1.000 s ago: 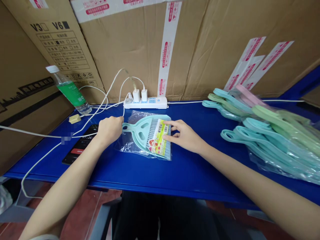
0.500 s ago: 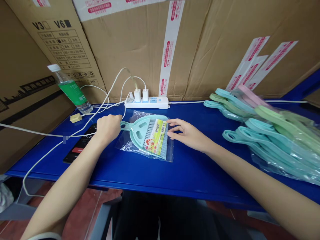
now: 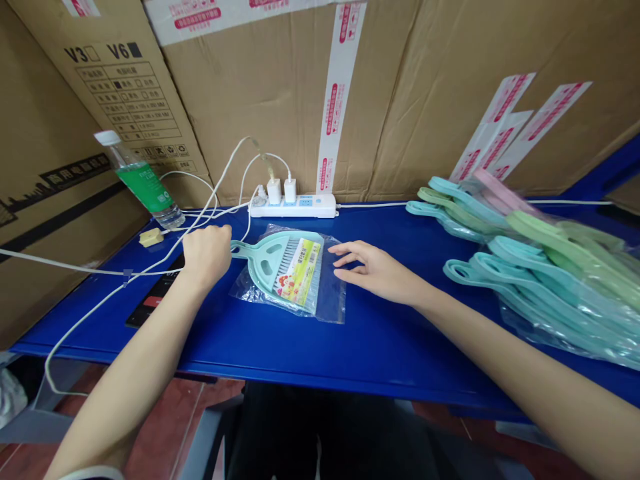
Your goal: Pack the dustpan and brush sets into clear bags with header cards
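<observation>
While cardboard boxes (image 3: 260,100) form the far side, a blue table (image 3: 395,353) fills the middle.

Heap of handled plastic items (image 3: 565,287), right: pale blue, green and pink, partly in clear wrapping.

Clear bag (image 3: 333,300), centre: flat on the table, its right part slack.

Pale blue dustpan (image 3: 257,267), centre: mostly within the bag, pan to the right, handle to the left.

Right hand (image 3: 373,270): fingers apart, grip wide and holding nothing, at the bag's right edge; contact with the film cannot be told.

Left hand (image 3: 207,253): grip narrow, fist closed on the handle's end.

Bottle (image 3: 143,183), far left: green label, white cap, tilted in view.

Power strip (image 3: 293,208), far centre: white, two chargers plugged in.

Phone (image 3: 155,300), left: dark, partly hidden by the left forearm.

Printed card (image 3: 300,273): yellow and white, over the brush (image 3: 315,287) bristles.

Yellowish block (image 3: 151,237): far left, near the bottle's base.
</observation>
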Available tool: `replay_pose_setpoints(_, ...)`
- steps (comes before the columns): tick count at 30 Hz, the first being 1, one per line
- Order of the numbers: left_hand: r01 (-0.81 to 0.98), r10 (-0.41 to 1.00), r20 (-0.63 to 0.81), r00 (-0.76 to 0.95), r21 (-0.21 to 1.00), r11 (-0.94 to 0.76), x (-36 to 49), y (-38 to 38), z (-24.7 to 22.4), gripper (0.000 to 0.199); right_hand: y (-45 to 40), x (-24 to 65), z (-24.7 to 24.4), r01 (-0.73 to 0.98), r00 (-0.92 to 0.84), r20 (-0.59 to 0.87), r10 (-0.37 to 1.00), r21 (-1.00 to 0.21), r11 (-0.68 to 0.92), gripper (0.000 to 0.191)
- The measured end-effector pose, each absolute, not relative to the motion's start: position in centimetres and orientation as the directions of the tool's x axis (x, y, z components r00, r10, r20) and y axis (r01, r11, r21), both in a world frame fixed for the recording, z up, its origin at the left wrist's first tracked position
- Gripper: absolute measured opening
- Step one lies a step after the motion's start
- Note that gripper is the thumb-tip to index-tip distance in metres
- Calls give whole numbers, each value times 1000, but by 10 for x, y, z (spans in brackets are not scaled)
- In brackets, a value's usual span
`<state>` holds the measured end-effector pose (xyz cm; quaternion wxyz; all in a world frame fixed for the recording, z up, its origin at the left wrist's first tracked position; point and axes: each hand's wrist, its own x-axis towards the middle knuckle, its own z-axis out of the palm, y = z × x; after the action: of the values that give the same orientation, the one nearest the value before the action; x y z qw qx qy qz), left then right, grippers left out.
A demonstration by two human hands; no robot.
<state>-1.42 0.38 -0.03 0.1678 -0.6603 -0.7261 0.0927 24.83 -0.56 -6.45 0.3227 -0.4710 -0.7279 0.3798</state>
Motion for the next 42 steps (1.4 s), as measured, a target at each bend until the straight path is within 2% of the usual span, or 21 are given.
replay_pose_setpoints(3, 942, 986, 167, -10, -330, 66, -12, 3, -2, 41, -4, 253, -64, 485, -416, 219, 883, -768, 419, 26)
replay_pose_setpoints(6, 960, 976, 138, 169, -247, -131, -7, 1, -6, 36, -1, 261, -67, 593, -453, 388, 803, -542, 596, 38)
replay_pose_setpoints(9, 836, 835, 51, 548, 5, -549, -2, -2, -12, 30, 3, 269, -70, 705, -511, 453, 731, -266, 657, 55)
replay_pose_setpoints(11, 647, 669, 45, 742, 216, -732, 0, -5, -15, 27, 5, 271, -71, 731, -553, 427, 716, -164, 663, 58)
replay_pose_setpoints(13, 503, 556, 59, 829, 356, -788, 1, -7, -17, 29, 6, 271, -71, 730, -585, 398, 707, -122, 672, 51)
replay_pose_setpoints(16, 418, 491, 56, 869, 448, -790, -1, -9, -19, 36, 9, 268, -70, 729, -602, 383, 701, -93, 678, 37)
replay_pose_setpoints(19, 403, 479, 42, 877, 478, -780, -2, -10, -20, 36, 11, 265, -69, 734, -602, 389, 698, -76, 675, 31)
replay_pose_setpoints(24, 416, 483, 31, 875, 460, -784, -1, -12, -21, 16, 13, 262, -67, 746, -605, 386, 697, -32, 666, 30)
replay_pose_setpoints(30, 396, 465, 48, 884, 450, -800, 1, -12, -20, 24, 9, 261, -60, 754, -610, 370, 701, -1, 657, 28)
replay_pose_setpoints(37, 408, 468, 43, 883, 423, -809, -2, -10, -21, 24, -4, 268, -45, 715, -685, 293, 667, 95, 693, 24)
replay_pose_setpoints(42, 456, 501, 37, 865, 360, -814, -4, -8, -21, 24, -12, 269, -38, 700, -702, 227, 675, 47, 712, 20)
